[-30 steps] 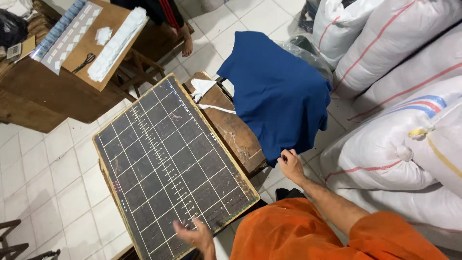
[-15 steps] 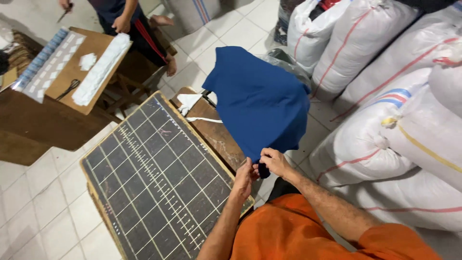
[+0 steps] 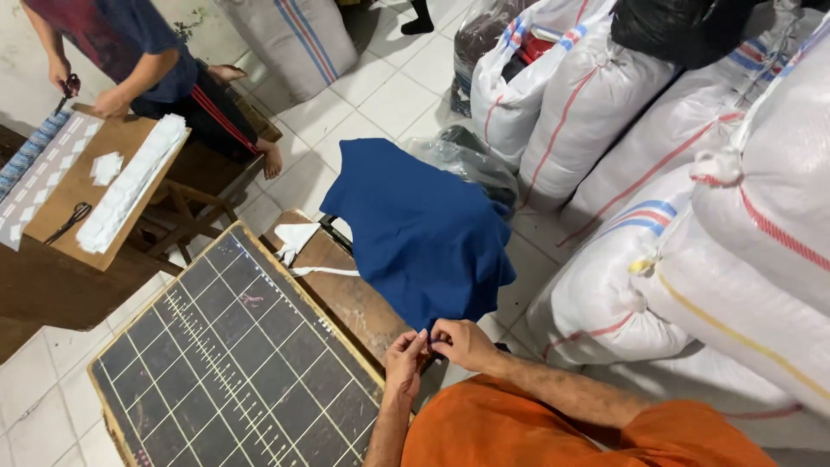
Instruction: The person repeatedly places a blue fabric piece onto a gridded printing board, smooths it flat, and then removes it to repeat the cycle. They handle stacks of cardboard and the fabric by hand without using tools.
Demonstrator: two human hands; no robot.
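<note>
Pinching the near hem of a blue garment [image 3: 424,238], both hands meet at the lower centre of the head view. The left hand [image 3: 405,356] has its fingertips drawn together on the cloth edge; the right hand [image 3: 462,342] has thumb and forefinger closed on the same edge, the two hands touching. Whatever small item may lie between the fingertips is too small to tell. The garment hangs spread from this grip, draped over the far end of a brown wooden bench [image 3: 350,298] and reaching toward the floor. White fabric scraps [image 3: 298,242] lie on the bench beside it. Left of the bench, a dark gridded cutting board [image 3: 229,363] with a wooden frame lies tilted across the view. Orange sleeves cover the person's upper arms. To the right, large white woven sacks [image 3: 735,216] with coloured stripes are stacked closely. At upper left, another person's hand [image 3: 111,104] rests on a wooden table [image 3: 73,186] bearing a row of stacked white pieces [image 3: 130,195] and black scissors [image 3: 67,222]. White floor tiles [image 3: 389,95] cover the room.
</note>
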